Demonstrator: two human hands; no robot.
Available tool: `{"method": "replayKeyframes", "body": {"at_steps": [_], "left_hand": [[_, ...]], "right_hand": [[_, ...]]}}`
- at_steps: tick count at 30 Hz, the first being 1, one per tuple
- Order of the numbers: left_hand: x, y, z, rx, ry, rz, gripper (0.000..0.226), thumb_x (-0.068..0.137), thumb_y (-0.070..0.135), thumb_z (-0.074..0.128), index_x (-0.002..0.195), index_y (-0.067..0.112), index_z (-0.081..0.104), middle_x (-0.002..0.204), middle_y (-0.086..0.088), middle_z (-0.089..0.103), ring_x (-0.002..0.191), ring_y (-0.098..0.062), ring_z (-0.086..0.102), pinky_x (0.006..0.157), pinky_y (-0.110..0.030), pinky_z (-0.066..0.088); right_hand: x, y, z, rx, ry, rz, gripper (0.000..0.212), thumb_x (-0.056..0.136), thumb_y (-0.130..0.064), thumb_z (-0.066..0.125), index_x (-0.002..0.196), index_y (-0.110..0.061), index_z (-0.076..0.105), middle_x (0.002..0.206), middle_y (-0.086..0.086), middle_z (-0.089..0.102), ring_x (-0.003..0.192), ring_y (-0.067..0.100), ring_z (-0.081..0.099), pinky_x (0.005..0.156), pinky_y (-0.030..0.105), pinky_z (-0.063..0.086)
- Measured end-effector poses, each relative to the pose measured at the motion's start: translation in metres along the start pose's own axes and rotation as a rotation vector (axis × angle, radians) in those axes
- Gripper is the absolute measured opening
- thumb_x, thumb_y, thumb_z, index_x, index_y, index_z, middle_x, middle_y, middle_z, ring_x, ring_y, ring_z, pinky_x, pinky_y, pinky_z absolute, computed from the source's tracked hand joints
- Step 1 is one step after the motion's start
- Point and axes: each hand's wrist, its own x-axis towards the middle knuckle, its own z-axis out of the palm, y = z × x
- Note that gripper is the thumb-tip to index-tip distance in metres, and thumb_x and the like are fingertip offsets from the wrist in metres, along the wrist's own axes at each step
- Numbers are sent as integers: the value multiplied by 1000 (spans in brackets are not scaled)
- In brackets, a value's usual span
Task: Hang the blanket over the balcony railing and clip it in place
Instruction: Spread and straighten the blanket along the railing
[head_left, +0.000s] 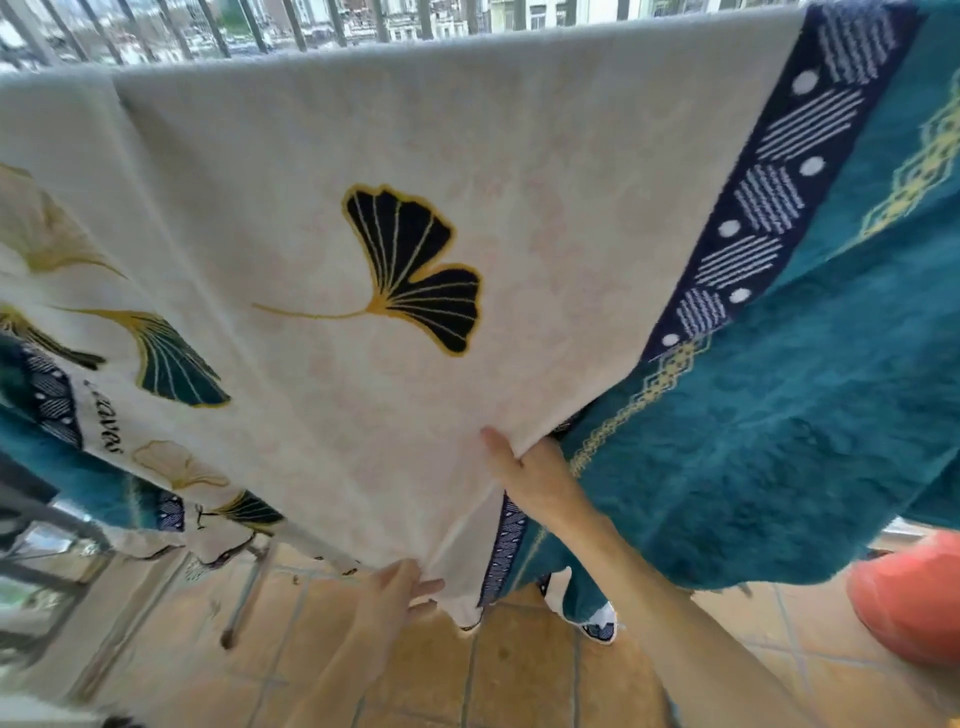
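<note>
The blanket (467, 234) drapes over the balcony railing (311, 26) at twelve o'clock. At six o'clock the left hand (400, 587) pinches its lower edge; the right hand (530, 473) grips a fold just above.

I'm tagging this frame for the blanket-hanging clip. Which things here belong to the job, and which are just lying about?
Belongs to the job:
blanket, draped over the railing
railing, its bars visible above the blanket
left hand, on the blanket's lower edge
right hand, gripping a cream fold

Just lying about:
orange-red object at the right edge
metal frame at the lower left

No clip is visible.
</note>
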Motion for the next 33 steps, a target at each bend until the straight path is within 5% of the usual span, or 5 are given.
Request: {"method": "replayKeyframes", "body": {"at_steps": [5,8,17,24,33], "left_hand": [[10,-14,-7,53,44,14,20,99,15,50,90,5,65,89,-15,73,85,-25,72,74,-41,59],[13,-31,-7,141,9,-6,24,99,15,49,81,10,64,82,-11,70,73,-23,69,72,-40,55],[48,-125,-24,403,-18,-185,29,94,37,47,70,27,57,77,-1,66,78,-27,67,76,-42,58],[42,-78,-6,255,-119,-219,36,100,39,48,89,10,65,64,-2,67,52,-18,61,47,-25,47],[10,-1,110,251,-439,14,20,95,24,57,88,6,62,77,-7,64,61,-19,58,48,-22,41]], "right_hand": [[1,21,14,-219,65,37,88,90,-72,31,97,8,66,94,20,72,85,36,69,77,46,58],[-14,46,19,-318,44,75,53,94,-58,35,98,-17,70,89,-5,72,86,21,69,73,26,54],[-70,120,61,-396,-89,354,63,97,-50,34,114,3,62,104,27,68,94,45,63,84,54,50],[-57,111,45,-354,-148,381,47,93,-60,42,84,-18,62,73,-6,66,65,10,64,65,25,49],[-94,134,-107,-241,268,350,3,90,-32,65,90,-31,62,80,-1,68,68,14,67,79,36,55]]}}
